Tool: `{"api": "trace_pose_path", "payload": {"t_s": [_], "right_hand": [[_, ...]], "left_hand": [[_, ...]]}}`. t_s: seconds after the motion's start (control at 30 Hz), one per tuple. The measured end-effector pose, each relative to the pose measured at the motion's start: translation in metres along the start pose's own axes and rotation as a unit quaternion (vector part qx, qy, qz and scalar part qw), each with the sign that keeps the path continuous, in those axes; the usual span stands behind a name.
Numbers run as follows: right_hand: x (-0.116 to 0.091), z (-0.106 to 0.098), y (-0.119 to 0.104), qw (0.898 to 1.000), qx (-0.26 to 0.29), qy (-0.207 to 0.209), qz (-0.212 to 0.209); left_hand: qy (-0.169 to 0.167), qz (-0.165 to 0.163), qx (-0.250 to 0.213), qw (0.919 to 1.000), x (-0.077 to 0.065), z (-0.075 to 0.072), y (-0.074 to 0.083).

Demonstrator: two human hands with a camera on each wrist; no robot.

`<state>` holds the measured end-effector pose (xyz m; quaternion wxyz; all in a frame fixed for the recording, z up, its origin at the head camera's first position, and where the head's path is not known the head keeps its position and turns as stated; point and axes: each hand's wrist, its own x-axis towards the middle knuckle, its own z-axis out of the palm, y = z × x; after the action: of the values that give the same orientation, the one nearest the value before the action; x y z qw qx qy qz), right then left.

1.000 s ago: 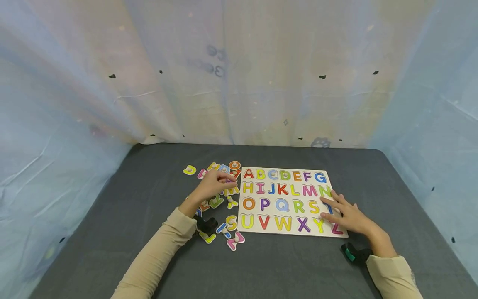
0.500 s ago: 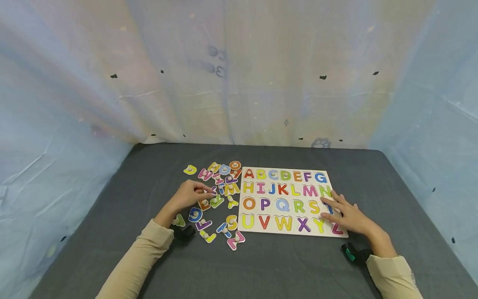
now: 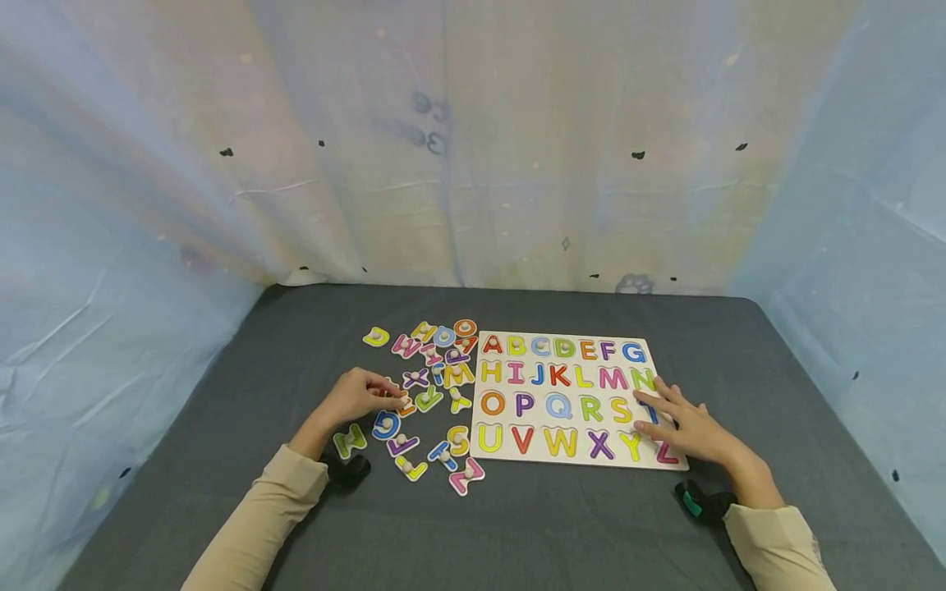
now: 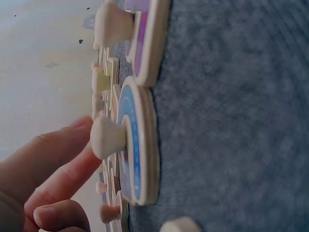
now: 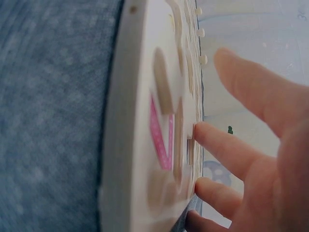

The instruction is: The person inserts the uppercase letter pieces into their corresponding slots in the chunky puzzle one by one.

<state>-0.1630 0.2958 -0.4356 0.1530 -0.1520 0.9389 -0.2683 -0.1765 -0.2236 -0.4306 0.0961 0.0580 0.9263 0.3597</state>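
Observation:
My left hand (image 3: 356,396) is over the loose letters left of the board, its thumb and fingers pinching at the knob of an orange letter E piece (image 3: 406,405). In the left wrist view, those fingers (image 4: 58,154) are partly hidden behind the knob of a blue letter G piece (image 4: 137,145). The white alphabet puzzle board (image 3: 535,394) has knobbed A, B, C and D pieces in its top row. On the board's right edge rests my right hand (image 3: 691,425), fingers spread across the T and Z places. The right wrist view shows its fingertips (image 5: 205,133) at the board's surface.
Several knobbed letters lie around the left hand, including a purple X (image 3: 416,378), a green N (image 3: 350,442), a yellow L (image 3: 411,469) and a pink Z (image 3: 467,476). The grey table (image 3: 562,525) meets hanging sheets (image 3: 502,164) at the back and sides.
My left hand has moved left and toward me, from beside the board past the purple X to the orange E, uncovering letters behind it. My right hand has stayed in place.

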Motion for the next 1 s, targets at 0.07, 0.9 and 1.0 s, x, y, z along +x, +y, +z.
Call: {"api": "trace_pose_path", "payload": {"t_s": [0.07, 0.9, 1.0], "right_hand": [[0.0, 0.0, 0.0, 1.0, 0.0, 0.001, -0.003], [0.0, 0.001, 0.001, 1.0, 0.001, 0.003, -0.001], [0.001, 0.001, 0.001, 1.0, 0.002, 0.001, 0.002]], "left_hand": [[0.0, 0.003, 0.002, 1.0, 0.0, 0.001, -0.001], [-0.002, 0.049, 0.011, 0.9987, 0.008, -0.003, 0.03], [-0.004, 0.057, 0.006, 0.9984, 0.012, -0.001, 0.039]]}}
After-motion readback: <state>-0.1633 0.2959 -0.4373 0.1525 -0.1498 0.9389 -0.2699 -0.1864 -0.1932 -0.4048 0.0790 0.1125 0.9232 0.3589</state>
